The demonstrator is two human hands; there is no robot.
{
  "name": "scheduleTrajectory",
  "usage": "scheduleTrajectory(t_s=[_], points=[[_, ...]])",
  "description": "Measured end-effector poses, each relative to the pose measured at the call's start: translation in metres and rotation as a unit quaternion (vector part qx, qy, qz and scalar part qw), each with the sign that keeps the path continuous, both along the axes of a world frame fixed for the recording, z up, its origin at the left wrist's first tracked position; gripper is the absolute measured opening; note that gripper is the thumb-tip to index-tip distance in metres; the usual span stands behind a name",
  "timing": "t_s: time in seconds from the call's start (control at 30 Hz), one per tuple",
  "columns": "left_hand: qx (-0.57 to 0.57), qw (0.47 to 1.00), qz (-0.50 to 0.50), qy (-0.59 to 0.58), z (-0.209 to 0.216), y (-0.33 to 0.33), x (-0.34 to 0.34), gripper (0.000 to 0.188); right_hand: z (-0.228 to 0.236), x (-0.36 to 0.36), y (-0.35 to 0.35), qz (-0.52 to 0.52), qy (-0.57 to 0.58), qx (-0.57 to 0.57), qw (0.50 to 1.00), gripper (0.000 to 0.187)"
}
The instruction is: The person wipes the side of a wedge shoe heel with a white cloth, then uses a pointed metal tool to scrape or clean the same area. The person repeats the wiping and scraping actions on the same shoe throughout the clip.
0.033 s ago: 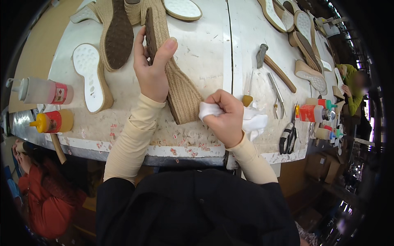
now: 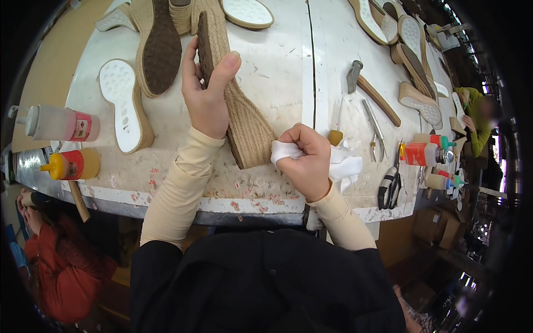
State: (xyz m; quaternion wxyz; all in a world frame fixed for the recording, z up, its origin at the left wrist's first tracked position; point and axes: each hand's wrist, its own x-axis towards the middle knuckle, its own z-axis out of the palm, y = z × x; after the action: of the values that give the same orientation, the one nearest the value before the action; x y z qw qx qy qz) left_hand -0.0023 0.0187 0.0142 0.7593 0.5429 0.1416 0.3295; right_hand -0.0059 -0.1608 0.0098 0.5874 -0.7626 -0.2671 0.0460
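The right hand (image 2: 304, 162), fingers clenched on a crumpled white cloth (image 2: 345, 166), has edged slightly rightward with the tan braided-rope wedge sole's (image 2: 250, 125) heel end; cloth and heel appear touching, so the same step seems under way. The left hand (image 2: 208, 105) grasps the sole farther up, over the scuffed white table (image 2: 272, 72), its grip nearly unchanged. The wooden-handled metal hammer (image 2: 378, 99) beyond hasn't moved.

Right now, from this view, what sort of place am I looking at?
Most likely a shoe workshop or factory: the left hand holds a braided wedge sole, more white-topped soles lie on the worktable, and a hammer lies among other hand tools.
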Motion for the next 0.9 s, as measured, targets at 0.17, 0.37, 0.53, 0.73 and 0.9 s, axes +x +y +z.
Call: scheduleTrajectory(t_s=[0.17, 0.37, 0.53, 0.73, 0.9], points=[[0.0, 1.0, 0.005, -0.008, 0.0006, 0.0011, 0.0032, 0.077, 0.0005, 0.0027, 0.0007, 0.001, 0.053, -0.005, 0.999, 0.008], [0.007, 1.0, 0.006, -0.003, 0.0013, -0.0011, 0.003, 0.07, -0.0003, 0.004, 0.0009, -0.011, 0.034, -0.004, 0.999, 0.012], [0.044, 0.999, 0.02, 0.018, -0.0002, 0.0006, 0.0041, 0.058, -0.0021, 0.0024, -0.0015, 0.015, 0.088, 0.002, 0.996, 0.011], [0.004, 1.0, 0.006, 0.008, 0.0014, 0.0025, 0.0023, 0.073, -0.0013, 0.0014, -0.0003, -0.01, 0.135, 0.021, 0.991, 0.012], [-0.006, 1.0, 0.002, -0.016, 0.0017, -0.0011, 0.0025, 0.073, -0.0008, 0.0031, -0.0005, 0.008, 0.102, 0.026, 0.994, 0.01]])
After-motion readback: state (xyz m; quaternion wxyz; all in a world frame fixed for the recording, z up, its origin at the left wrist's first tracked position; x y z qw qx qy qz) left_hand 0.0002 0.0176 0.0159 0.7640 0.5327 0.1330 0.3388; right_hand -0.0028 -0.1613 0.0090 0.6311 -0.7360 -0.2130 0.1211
